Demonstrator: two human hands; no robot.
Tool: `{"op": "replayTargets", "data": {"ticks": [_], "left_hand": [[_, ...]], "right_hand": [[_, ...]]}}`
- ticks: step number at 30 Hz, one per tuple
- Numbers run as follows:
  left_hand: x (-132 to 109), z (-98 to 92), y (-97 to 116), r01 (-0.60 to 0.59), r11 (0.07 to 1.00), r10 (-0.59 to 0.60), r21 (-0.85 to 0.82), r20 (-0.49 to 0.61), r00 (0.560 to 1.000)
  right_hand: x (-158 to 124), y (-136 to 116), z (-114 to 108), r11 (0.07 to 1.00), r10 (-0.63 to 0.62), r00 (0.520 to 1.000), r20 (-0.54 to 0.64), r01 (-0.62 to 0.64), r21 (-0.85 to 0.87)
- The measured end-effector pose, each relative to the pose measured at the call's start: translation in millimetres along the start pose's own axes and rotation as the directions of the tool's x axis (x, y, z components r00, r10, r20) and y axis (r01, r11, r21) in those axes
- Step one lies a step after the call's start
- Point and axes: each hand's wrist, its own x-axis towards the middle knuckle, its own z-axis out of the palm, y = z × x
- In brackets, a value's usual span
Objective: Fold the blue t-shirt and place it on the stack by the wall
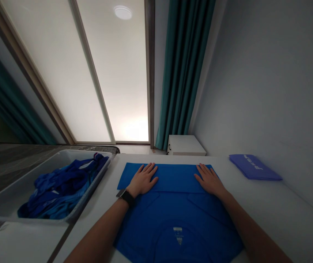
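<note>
A blue shirt point(173, 215) lies flat on the white table point(277, 212), its far part folded over into a band. My left hand point(142, 179) rests flat on the left of that folded band, fingers stretched out. A dark watch point(125, 196) sits on that wrist. My right hand point(209, 179) presses flat on the right of the band, fingers spread. A small white label point(177, 235) shows near the shirt's collar, close to me.
A grey plastic bin point(14, 193) at the left holds a heap of crumpled blue clothes point(66, 186). A folded purple-blue garment point(253, 167) lies at the table's far right by the wall. A small white cabinet point(186, 145) stands beyond the table, under teal curtains point(185, 69).
</note>
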Motion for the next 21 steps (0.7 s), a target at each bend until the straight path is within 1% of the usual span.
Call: {"op": "replayTargets", "data": {"ticks": [2, 5, 8, 12, 15, 18, 19, 21], "left_hand": [[-0.2, -0.8, 0.5, 0.016, 1.000, -0.016, 0.003, -0.001, 1.000], [-2.6, -2.7, -3.3, 0.075, 0.997, -0.075, 0.027, -0.003, 0.997], [-9.0, -5.6, -14.8, 0.164, 0.984, -0.164, 0.068, 0.004, 0.986], [-19.9, -9.3, -33.9, 0.296, 0.945, -0.297, 0.136, -0.012, 0.955], [-24.0, -12.7, -39.0, 0.343, 0.925, -0.344, 0.166, -0.021, 0.939], [-21.4, -17.2, -28.6, 0.328, 0.930, -0.327, 0.165, -0.038, 0.944], [-19.1, -18.3, -21.5, 0.300, 0.941, -0.297, 0.155, -0.044, 0.954], [-12.4, -18.9, -3.5, 0.205, 0.972, -0.201, 0.118, -0.045, 0.979]], "right_hand": [[0.1, 0.3, 0.0, 1.000, -0.003, 1.000, -0.003, 0.003, 0.005], [0.5, 1.3, 0.3, 1.000, -0.007, 1.000, -0.008, 0.007, 0.007], [0.7, 1.1, 0.0, 1.000, -0.009, 1.000, 0.005, 0.009, 0.001], [1.2, 1.8, 0.9, 1.000, -0.014, 1.000, 0.009, 0.014, 0.008], [2.6, 5.4, 1.8, 0.999, -0.018, 1.000, 0.006, 0.017, 0.029], [3.4, 3.4, -1.7, 0.998, -0.018, 1.000, 0.021, 0.017, 0.059], [3.2, -0.8, -4.0, 0.997, -0.030, 0.999, 0.025, 0.029, 0.066], [2.0, -16.0, -9.6, 0.993, -0.090, 0.996, 0.028, 0.087, 0.076]]}}
